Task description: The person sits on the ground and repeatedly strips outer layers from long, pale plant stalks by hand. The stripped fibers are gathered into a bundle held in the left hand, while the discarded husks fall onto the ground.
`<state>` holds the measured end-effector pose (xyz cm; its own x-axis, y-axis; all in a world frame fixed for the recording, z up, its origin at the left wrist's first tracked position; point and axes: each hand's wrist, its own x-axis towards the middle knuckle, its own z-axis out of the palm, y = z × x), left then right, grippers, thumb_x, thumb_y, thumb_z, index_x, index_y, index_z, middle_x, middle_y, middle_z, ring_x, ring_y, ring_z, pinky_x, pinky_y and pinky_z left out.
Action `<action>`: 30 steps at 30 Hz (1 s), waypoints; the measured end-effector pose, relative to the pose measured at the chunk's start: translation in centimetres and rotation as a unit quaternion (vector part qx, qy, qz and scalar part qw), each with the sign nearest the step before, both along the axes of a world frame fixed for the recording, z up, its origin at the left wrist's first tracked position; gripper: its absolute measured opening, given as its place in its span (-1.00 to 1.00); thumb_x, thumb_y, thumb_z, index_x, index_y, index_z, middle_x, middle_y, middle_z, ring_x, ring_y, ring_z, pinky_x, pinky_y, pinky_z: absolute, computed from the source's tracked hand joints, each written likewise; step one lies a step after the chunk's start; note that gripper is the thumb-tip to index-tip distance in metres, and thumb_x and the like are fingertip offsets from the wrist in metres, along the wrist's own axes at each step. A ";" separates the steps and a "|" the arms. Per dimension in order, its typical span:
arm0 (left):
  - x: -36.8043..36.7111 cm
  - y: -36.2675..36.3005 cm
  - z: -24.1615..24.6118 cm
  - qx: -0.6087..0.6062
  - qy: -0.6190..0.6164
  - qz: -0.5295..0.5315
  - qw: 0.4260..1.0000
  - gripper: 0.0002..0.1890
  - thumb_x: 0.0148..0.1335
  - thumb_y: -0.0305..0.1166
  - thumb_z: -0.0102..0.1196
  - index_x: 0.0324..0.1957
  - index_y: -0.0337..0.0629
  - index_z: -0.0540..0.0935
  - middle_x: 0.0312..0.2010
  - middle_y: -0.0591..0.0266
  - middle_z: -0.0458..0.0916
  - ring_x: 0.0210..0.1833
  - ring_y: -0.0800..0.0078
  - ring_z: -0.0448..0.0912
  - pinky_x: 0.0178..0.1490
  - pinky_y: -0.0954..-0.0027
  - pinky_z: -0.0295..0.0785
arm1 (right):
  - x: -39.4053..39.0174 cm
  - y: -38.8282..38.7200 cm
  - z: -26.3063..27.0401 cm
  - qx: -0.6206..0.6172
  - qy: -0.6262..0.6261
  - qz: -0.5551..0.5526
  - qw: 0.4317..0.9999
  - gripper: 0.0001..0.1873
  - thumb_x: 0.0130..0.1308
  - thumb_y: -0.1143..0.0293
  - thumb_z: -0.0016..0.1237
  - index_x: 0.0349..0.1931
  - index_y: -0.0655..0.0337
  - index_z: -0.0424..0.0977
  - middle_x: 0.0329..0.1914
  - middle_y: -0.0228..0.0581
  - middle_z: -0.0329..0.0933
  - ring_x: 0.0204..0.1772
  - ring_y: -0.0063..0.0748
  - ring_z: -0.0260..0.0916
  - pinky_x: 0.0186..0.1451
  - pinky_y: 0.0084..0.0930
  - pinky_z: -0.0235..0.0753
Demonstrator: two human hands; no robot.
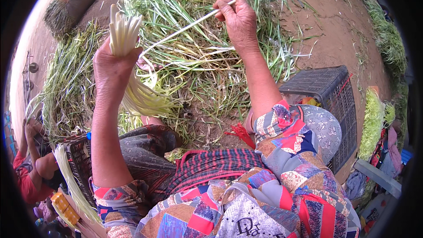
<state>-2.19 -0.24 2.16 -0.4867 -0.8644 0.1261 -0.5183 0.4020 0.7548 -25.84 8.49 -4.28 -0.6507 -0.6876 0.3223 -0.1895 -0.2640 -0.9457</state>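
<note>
My left hand (pixel 114 64) is closed around a bundle of pale stalks (pixel 124 34), likely garlic chives. Their cut white ends stick up above the fist, and the yellow-green lengths hang down behind the wrist. Between thumb and fingers, my right hand (pixel 236 16) pinches the tip of a single white stalk (pixel 188 26). That stalk slants down to the left, and its lower end runs behind my left hand. Below both hands spreads a heap of loose green and straw-coloured leaves (pixel 198 56) on the ground.
Black plastic crates stand on the right (pixel 340 105) and the left (pixel 79 165). Pale stalks (pixel 71 181) hang beside the left crate. A tied leaf bundle (pixel 71 6) lies at upper left. Another person (pixel 33 165) sits at far left. Yellow-green stalks (pixel 371 125) lie at right.
</note>
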 end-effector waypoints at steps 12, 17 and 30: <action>1.6 0.7 1.0 0.051 0.002 -0.012 0.999 -0.69 0.04 -0.46 0.27 -0.11 -0.19 0.60 -0.34 0.32 0.65 -0.32 0.65 0.55 -0.21 0.51 0.47 | 4.6 -3.9 -10.9 0.317 0.188 0.136 0.920 -0.79 0.13 0.35 0.11 -0.22 0.16 0.55 -0.37 -0.26 0.61 -0.27 -0.30 0.57 -0.09 -0.31 0.54; 3.8 -1.0 1.3 -0.050 0.024 0.080 0.995 -0.77 0.08 -0.47 0.22 -0.17 -0.19 0.61 -0.41 0.32 0.65 -0.34 0.63 0.57 -0.21 0.52 0.47 | 4.4 0.3 -21.4 0.486 0.412 0.086 0.766 -0.84 0.11 0.51 -0.11 -0.30 0.17 0.52 -0.17 -0.09 0.48 -0.02 -0.13 0.43 -0.02 -0.20 0.45; 2.5 0.6 2.0 0.045 0.019 -0.014 0.999 -0.61 0.01 -0.52 0.29 -0.06 -0.18 0.55 -0.38 0.32 0.62 -0.36 0.62 0.53 -0.23 0.51 0.44 | 2.0 -1.5 -12.4 0.274 0.301 0.014 0.913 -0.83 0.23 0.34 -0.01 -0.24 0.21 0.43 -0.28 0.02 0.53 -0.23 0.07 0.49 -0.14 -0.13 0.46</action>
<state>0.27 0.38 4.13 -0.5068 -0.8595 0.0664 -0.4789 0.3448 0.8073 -23.83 7.02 -16.70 -0.4489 -0.8664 0.2186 -0.7188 0.2048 -0.6644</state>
